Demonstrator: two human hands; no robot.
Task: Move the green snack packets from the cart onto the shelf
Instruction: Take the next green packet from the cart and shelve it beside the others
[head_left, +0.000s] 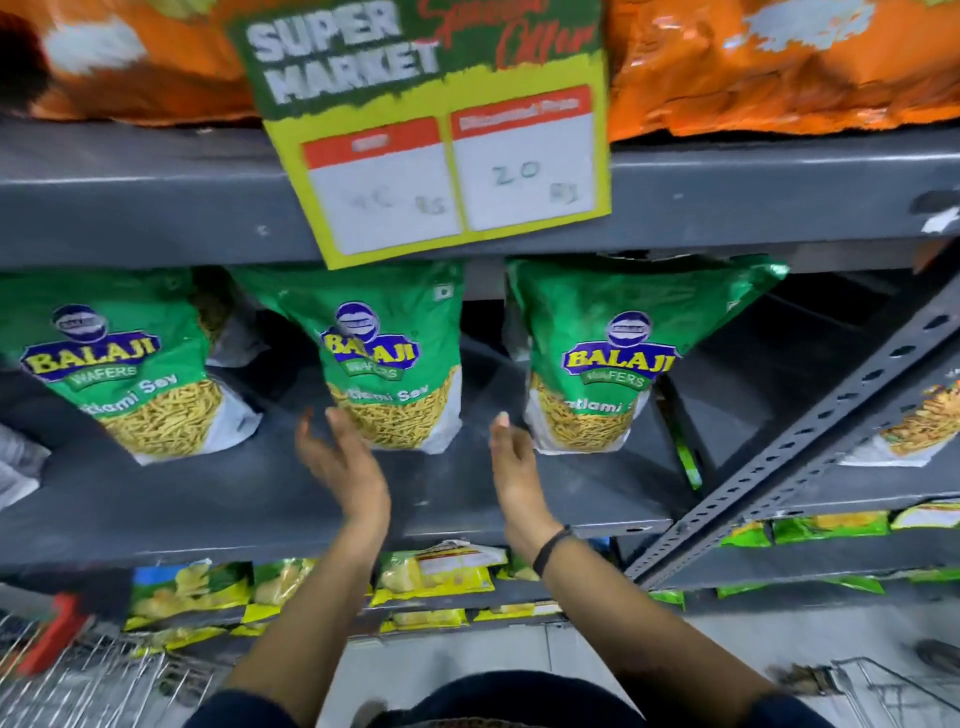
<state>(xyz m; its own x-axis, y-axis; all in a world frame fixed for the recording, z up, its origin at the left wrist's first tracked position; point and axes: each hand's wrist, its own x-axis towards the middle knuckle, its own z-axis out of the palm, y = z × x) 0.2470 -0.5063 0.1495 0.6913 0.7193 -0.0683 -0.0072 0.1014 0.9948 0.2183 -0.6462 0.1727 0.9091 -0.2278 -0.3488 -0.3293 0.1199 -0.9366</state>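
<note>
Left hand (345, 465) just below middle packet (392, 358)

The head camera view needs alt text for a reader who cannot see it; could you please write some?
Two open, empty hands, left hand and right hand, reach toward the middle green snack packet of three upright on a grey shelf. A price sign hangs above.

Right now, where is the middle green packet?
Head view: the middle green packet stands on the grey shelf, centre, under the price sign, just above the left hand.
</note>
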